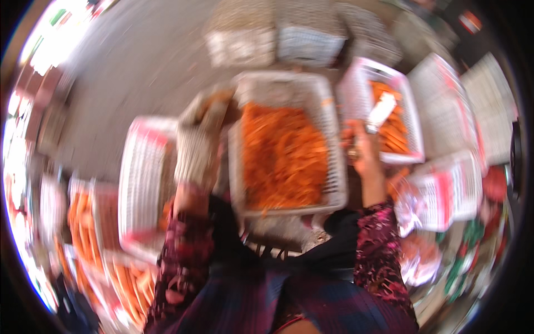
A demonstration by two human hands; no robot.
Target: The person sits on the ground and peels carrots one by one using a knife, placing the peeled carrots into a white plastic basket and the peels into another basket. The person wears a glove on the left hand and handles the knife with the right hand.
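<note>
A white plastic basket (337, 167) in front of my knees holds a heap of orange carrot peelings or shreds (283, 158). My left hand (200, 133), in a pale knitted glove with orange at the fingertips, is beside the basket's left rim. Blur hides whether it grips anything. My bare right hand (363, 146) is to the right of the basket, closed around a bright, flat hand tool (381, 112) whose exact kind is blurred. Beyond that tool, a pink-and-white basket (415, 125) contains several whole carrots (394, 135).
At my left stands a white-and-red plastic basket (144, 183). Farther left are baskets with many long carrots (83, 221). Stacked crates (311, 44) line the far side. More baskets (442, 196) and clear plastic bags (419, 259) crowd the right. Grey floor (129, 83) shows at upper left.
</note>
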